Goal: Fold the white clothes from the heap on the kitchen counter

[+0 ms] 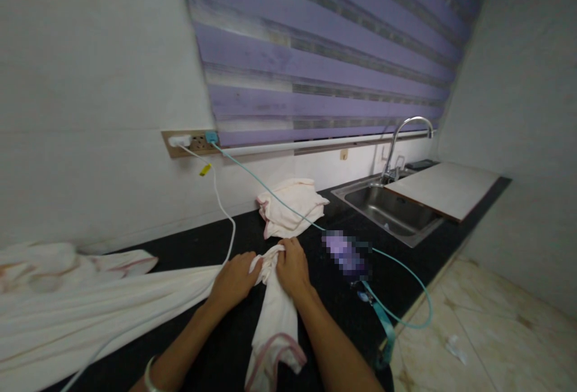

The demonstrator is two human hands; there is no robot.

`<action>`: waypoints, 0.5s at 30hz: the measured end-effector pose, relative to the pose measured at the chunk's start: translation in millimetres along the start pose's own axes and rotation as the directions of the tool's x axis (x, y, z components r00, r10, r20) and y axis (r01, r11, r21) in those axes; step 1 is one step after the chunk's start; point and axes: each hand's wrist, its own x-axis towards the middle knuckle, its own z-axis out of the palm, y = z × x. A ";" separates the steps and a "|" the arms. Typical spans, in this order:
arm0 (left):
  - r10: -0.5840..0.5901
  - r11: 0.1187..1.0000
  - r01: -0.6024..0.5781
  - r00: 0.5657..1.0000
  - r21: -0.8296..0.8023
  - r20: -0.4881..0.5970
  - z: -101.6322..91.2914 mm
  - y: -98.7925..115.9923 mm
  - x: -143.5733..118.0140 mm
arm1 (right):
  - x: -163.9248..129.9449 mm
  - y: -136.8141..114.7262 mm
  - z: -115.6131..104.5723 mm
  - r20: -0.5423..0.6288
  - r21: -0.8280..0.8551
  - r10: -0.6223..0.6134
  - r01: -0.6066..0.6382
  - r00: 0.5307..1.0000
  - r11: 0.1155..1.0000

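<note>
My left hand [234, 281] and my right hand [293, 269] both grip a bunched white cloth with a pink border [274, 320] on the black counter [342, 314]. The cloth's lower end hangs over the counter's front edge between my forearms, and a long stretch of it trails off to the left across the counter. A metal bangle sits on my left wrist. A folded white cloth [291, 205] lies just beyond my hands, near the wall.
A teal cable [406, 320] runs from a wall socket strip [192, 141] to a blurred purple device [347, 254] right of my hands. A white cable [223, 211] also hangs from the strip. A steel sink [387, 207] with a tap, partly covered by a white board [444, 187], is at the right.
</note>
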 end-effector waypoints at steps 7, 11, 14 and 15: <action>0.024 1.000 -0.024 0.999 -0.017 -0.028 1.9 -4.0 -1.1 | 0.1 -0.7 -0.2 0.018 -0.025 0.005 -0.004 1.000 1.000; 0.017 0.999 -0.018 0.999 -0.048 -0.029 -1.5 -0.8 -1.1 | 0.9 0.4 0.9 0.010 -0.028 -0.010 0.010 1.000 1.000; 0.002 0.997 -0.005 0.999 -0.077 -0.039 -3.4 1.6 -1.2 | 0.9 0.7 1.2 0.004 -0.020 -0.012 0.012 1.000 1.000; 0.002 0.996 -0.006 0.999 -0.084 -0.046 -3.7 1.9 -1.4 | 0.8 0.5 1.1 0.002 -0.015 -0.010 0.010 1.000 1.000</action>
